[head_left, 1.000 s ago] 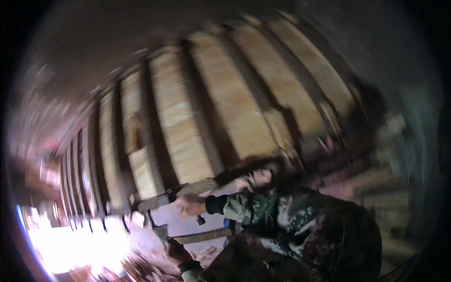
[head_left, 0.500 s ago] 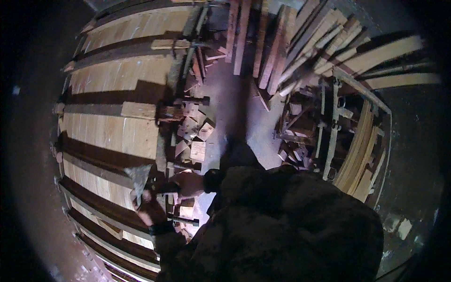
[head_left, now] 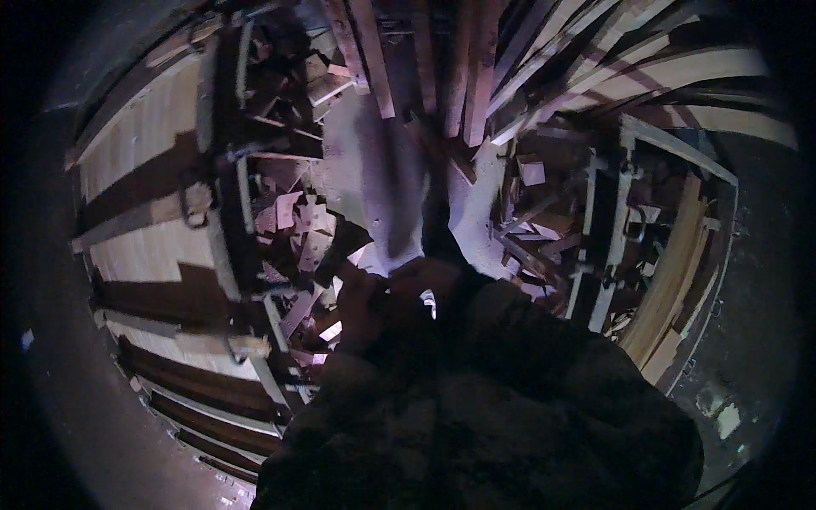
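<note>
Both hands are in front of my body, dim and close together. My left hand [head_left: 361,297] is closed; a dark, flat, wedge-shaped blade [head_left: 343,245] sticks up from it, matching the scraper seen earlier. Next to it my right hand [head_left: 425,277] is curled with its fingers bent inward; what it grips, if anything, is lost in the shadow. To the left stands a clamping rack with pale wood panels [head_left: 153,246] held between dark bars. Wood offcuts [head_left: 310,217] lie on the floor beyond my left hand.
Long boards [head_left: 476,76] lean at the far side, with more planks [head_left: 586,76] fanned out at the far right. On the right a second rack [head_left: 608,246] holds long strips [head_left: 667,280]. Scrap wood lies under both racks. Clamp handles jut from the left rack.
Both hands, with the scraper, have moved right, away from the left rack's edge, and come together before my body. The view has shifted, so the left rack sits farther left.
</note>
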A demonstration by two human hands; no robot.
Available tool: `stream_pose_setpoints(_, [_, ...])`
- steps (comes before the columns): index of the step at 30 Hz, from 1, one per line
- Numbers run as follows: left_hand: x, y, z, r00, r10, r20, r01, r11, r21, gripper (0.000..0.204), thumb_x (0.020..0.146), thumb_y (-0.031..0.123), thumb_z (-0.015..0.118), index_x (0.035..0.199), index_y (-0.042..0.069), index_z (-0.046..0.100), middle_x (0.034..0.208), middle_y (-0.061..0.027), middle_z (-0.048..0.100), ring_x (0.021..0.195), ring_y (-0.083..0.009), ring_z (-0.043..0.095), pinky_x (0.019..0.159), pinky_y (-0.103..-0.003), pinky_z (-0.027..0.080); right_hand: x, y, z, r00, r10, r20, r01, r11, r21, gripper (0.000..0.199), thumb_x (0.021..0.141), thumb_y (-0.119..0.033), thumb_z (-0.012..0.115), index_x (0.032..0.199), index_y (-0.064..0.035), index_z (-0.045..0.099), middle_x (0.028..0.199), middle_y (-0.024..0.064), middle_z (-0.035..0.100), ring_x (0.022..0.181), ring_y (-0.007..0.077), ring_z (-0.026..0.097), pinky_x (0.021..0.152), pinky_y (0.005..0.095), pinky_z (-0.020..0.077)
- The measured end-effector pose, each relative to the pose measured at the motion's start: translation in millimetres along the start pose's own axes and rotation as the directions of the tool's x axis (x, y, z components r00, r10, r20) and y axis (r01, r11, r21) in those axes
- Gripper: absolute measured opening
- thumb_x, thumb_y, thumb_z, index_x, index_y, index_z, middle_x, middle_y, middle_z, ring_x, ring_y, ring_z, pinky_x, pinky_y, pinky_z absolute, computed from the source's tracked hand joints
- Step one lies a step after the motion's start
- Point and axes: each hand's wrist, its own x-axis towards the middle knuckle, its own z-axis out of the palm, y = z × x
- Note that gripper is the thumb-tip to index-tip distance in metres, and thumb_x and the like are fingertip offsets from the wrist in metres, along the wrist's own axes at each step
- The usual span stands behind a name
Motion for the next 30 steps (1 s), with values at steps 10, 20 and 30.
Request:
stream_pose_setpoints(10, [206, -130, 199, 0.627, -0.681, 0.378, 0.660, 0.208, -0.722, 0.024, 0.097, 0.025, 0.065, 0.081, 0.008, 0.060, 0.069, -0.0064, 0.061, 0.067, -0.0169, 0.062, 0.061, -0.031, 0.052, 51, 338, -265, 0.365, 0.588, -0.722, -0.828, 0.560, 0.037, 0.069, 0.085, -0.040, 0.073, 0.140, -0.0033, 0.056, 0.135, 0.0241, 0.063, 0.126, 0.0421, 0.059, 0.109, 0.0495, 0.0474])
stream_pose_setpoints(20, [314, -187, 218, 0.432, -0.668, 0.606, 0.633, -0.255, -0.731, 0.018, 0.088, 0.010, 0.070, 0.104, 0.006, 0.063, 0.066, -0.0039, 0.058, 0.053, -0.0169, 0.058, 0.052, -0.031, 0.049, 147, 567, -361, 0.464, 0.255, -0.848, -0.847, 0.409, -0.341, 0.050, 0.084, -0.022, 0.072, 0.131, -0.0071, 0.060, 0.132, 0.0235, 0.059, 0.116, 0.0435, 0.059, 0.091, 0.0531, 0.0534])
stream_pose_setpoints(30, [349, -189, 215, 0.506, -0.672, 0.540, 0.562, -0.217, -0.798, 0.049, 0.085, 0.003, 0.072, 0.132, 0.006, 0.060, 0.132, -0.0095, 0.061, 0.117, -0.0236, 0.060, 0.100, -0.040, 0.051, 144, 420, -333, 0.975, 0.065, -0.214, -0.056, 0.997, 0.046, 0.032, 0.098, -0.024, 0.066, 0.123, -0.0045, 0.066, 0.121, 0.0161, 0.068, 0.115, 0.0312, 0.063, 0.103, 0.0424, 0.0474])
